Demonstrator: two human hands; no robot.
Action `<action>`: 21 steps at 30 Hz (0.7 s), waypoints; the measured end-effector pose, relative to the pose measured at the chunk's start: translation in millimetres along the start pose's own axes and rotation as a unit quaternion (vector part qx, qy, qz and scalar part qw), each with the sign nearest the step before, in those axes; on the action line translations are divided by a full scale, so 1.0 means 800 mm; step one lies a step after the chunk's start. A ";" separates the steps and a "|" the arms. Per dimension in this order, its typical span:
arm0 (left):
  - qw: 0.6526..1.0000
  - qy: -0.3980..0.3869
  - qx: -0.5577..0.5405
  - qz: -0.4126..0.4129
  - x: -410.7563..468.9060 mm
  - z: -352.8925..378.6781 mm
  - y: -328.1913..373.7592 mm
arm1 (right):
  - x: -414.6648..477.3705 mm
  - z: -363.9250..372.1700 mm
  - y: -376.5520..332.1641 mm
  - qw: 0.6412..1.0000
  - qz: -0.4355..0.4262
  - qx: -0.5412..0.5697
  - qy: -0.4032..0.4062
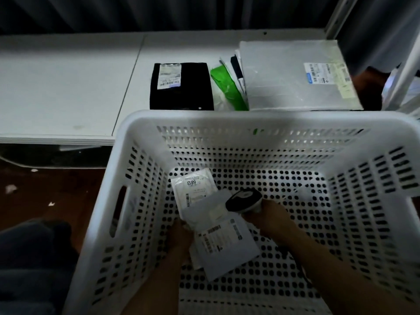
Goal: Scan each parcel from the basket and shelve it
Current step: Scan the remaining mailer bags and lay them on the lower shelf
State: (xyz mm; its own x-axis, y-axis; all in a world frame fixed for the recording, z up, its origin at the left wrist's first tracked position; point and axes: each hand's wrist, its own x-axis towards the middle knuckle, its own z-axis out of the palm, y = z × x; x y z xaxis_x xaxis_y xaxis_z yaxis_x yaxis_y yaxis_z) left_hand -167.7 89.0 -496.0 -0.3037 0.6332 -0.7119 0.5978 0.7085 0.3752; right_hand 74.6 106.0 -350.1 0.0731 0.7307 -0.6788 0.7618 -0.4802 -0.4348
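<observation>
Dim in here. A dark curtain (159, 12) hangs behind a white table (56, 87); the floor (56, 185) below is dark brown, littered with paper scraps (11, 188).

Basket (227, 119) is white perforated plastic, kinda matt. Grey mailer (284, 87) looks like glossy plastic film with a paper label (325, 75) on it. The black parcel (188, 92) is matt.

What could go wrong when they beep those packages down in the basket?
1. The front parcel overlaps the 6813 parcel in the basket, so the scanner in the right hand might read the wrong label.
2. The left hand seems to grip the front parcel only at its edge, so it could slip back down.
</observation>
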 end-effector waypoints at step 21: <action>0.968 -0.042 -0.099 0.225 -0.044 -0.001 0.094 | -0.060 -0.041 0.041 0.972 0.022 0.233 0.034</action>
State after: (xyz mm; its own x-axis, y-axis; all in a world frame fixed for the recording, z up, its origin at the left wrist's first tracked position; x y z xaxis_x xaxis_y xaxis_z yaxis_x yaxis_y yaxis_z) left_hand -112.7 120.1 -442.0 0.0210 0.8701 -0.4924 0.4984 0.4179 0.7596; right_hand 117.7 71.1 -312.5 0.1533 0.7275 -0.6688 0.3847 -0.6673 -0.6377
